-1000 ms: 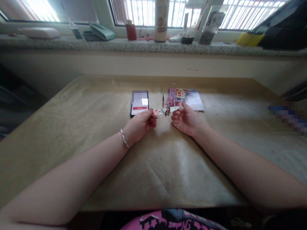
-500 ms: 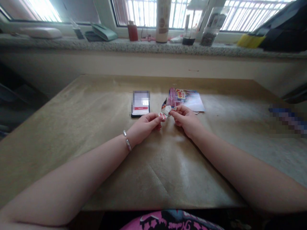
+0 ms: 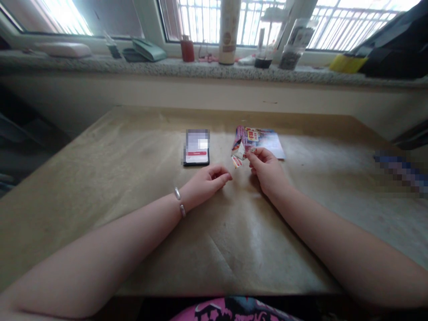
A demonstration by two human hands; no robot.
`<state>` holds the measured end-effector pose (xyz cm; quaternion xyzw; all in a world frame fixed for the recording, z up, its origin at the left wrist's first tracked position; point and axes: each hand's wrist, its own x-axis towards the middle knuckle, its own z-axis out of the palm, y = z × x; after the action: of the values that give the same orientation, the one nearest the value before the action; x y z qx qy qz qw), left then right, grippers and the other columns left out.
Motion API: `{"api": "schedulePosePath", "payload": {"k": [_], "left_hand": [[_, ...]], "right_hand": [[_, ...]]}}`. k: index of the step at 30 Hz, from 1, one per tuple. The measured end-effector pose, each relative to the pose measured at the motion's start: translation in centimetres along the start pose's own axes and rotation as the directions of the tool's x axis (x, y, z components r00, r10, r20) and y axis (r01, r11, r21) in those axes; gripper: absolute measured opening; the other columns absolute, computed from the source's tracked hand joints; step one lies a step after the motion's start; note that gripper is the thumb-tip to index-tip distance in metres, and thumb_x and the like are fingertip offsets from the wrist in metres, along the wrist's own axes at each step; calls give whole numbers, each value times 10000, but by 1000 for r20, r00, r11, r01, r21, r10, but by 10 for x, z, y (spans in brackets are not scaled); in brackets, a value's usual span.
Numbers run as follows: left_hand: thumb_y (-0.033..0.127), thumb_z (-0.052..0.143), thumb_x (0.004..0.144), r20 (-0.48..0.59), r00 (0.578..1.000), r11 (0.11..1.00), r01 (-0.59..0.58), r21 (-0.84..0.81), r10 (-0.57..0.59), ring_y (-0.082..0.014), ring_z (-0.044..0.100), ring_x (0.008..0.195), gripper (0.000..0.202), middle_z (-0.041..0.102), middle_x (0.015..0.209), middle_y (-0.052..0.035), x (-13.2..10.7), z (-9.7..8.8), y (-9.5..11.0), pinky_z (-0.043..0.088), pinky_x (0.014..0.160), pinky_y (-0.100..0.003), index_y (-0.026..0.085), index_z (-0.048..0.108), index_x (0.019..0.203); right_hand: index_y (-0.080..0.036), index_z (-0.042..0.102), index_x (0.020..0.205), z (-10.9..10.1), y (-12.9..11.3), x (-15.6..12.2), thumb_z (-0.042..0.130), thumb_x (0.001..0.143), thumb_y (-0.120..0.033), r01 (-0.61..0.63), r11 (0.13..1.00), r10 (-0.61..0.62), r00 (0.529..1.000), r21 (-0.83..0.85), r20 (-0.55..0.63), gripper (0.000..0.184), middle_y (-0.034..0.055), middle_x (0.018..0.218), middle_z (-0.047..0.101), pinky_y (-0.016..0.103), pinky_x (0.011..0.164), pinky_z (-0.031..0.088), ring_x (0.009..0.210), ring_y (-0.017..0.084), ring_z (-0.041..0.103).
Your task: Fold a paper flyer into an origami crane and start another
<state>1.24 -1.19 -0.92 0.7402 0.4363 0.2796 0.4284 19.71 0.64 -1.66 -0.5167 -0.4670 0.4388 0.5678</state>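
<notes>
My right hand [image 3: 265, 169] pinches a small folded paper piece [image 3: 238, 156], red, white and blue, held just above the table. Behind it a colourful printed leaflet [image 3: 264, 139] lies flat. My left hand [image 3: 209, 180] rests on the table with a silver bracelet on the wrist; its fingers are loosely curled and hold nothing, a little left of the paper piece. A black smartphone [image 3: 196, 148] with a lit screen lies just beyond my left hand.
The table [image 3: 133, 178] is covered with brown paper. A stone window sill [image 3: 200, 67] behind it carries a tall beige bottle [image 3: 229, 31], a red cup [image 3: 187, 50], a teal case [image 3: 149, 48] and other small items. A dark object [image 3: 397, 44] sits at the far right.
My left hand has let go of the paper piece and dropped to the table. My right hand now holds the folded piece alone, slightly further right.
</notes>
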Motion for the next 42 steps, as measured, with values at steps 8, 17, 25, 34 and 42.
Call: {"api": "schedulePosePath", "payload": {"k": [8,17,25,34,42], "left_hand": [[297,522,861,-86,971,737,-111,666,225,-238,541,993,222,606,1086,-80,-6,-5,0,424,921,-419,186,669,984],[312,508,875,64,981,660,-171,732,182,-252,484,1078,262,604,1152,-55,-7,-5,-1,395,985,-425,212,641,1078],[323,479,895,95,977,663,-199,721,190,-256,472,1085,290,584,1176,-68,-5,-7,-2,383,986,-444,233,634,1124],[317,480,896,104,979,663,-194,723,173,-254,475,1086,294,582,1183,-72,-5,-7,-1,380,991,-441,230,634,1131],[319,478,899,107,978,660,-200,724,179,-257,467,1102,299,573,1197,-70,-5,-7,-2,372,999,-443,228,627,1142]], "right_hand": [[-203,541,737,-4,6,18,660,678,-430,156,976,-154,988,-154,27,263,-12,711,595,272,643,424,652,123,538],[-197,674,810,10,5,70,621,763,-329,361,674,-308,930,-644,200,149,11,713,652,288,633,413,657,158,565],[-219,696,886,41,9,107,612,793,-312,315,595,-259,946,-739,195,157,32,846,712,318,760,446,784,185,618],[-194,691,906,45,18,119,607,798,-299,288,613,-235,956,-736,178,172,60,894,714,322,772,457,825,198,627],[-180,660,1023,30,17,116,590,782,-252,381,619,-296,923,-687,246,261,40,901,720,318,800,474,840,178,637]]}}
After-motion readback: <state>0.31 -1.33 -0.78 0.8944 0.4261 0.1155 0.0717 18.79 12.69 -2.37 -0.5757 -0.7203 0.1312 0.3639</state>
